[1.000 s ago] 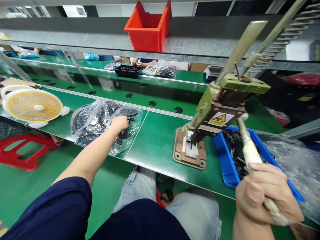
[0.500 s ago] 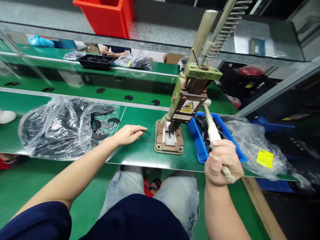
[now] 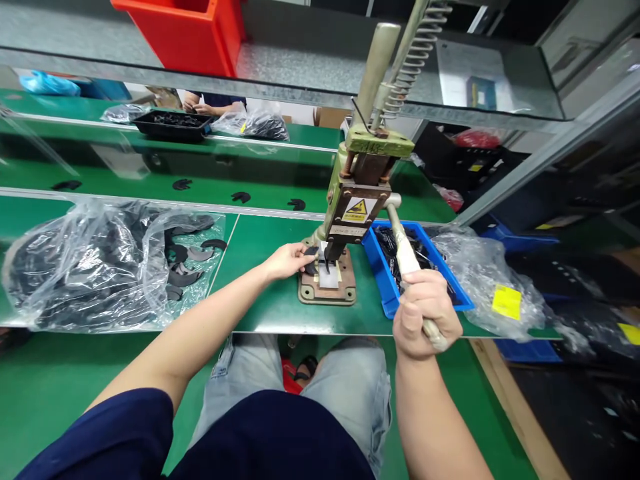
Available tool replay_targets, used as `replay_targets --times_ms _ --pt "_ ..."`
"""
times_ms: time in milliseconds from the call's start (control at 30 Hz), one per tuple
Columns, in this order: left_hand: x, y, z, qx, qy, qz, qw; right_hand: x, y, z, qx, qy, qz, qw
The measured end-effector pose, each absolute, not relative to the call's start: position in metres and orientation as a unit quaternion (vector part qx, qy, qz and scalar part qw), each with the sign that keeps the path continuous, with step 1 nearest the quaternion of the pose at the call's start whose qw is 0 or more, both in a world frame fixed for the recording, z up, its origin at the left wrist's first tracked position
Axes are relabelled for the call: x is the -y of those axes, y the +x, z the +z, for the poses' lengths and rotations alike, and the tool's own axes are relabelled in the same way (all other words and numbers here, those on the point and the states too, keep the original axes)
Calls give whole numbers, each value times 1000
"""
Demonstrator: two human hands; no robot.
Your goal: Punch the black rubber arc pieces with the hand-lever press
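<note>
My left hand (image 3: 289, 261) pinches a curved black part (image 3: 311, 260) at the left side of the press base (image 3: 327, 293). A pale block (image 3: 329, 276) sits on that base, with a small dark piece under the ram. My right hand (image 3: 425, 312) is wrapped round the taped lever (image 3: 406, 250) of the green hand press (image 3: 357, 193). A yellow warning label is stuck on the press front. To the right of the press stands a blue bin (image 3: 387, 293) holding many small black pieces.
A clear plastic bag (image 3: 100, 267) of curved black parts lies open at the left. Several black parts, one of them a notched piece (image 3: 297, 204), lie on the green strip behind. A red bin (image 3: 225, 40) stands on the shelf above. Across the bench, another person's hands are visible.
My left hand has moved right with the black part, from the bare bench to the press base. My right hand stays on the lever. The view has shifted slightly.
</note>
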State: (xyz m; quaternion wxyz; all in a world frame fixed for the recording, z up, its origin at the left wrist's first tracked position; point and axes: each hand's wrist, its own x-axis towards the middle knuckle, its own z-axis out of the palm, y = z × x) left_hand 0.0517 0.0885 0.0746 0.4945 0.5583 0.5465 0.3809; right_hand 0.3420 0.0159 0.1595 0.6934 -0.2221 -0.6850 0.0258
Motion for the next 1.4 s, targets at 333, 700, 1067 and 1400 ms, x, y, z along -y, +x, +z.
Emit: replay_targets --times_ms 333,700,1067,1400 --pt "-103 57 76 -570 611 327 441 -16 339 161 675 -211 36 706" --pt "-110 64 90 -594 473 248 601 -17 333 163 660 -222 20 717" --pt "-75 66 99 -545 466 349 603 -71 339 255 646 -264 -17 716" --pt "1 61 138 -460 538 365 604 -12 284 92 808 -324 193 453"
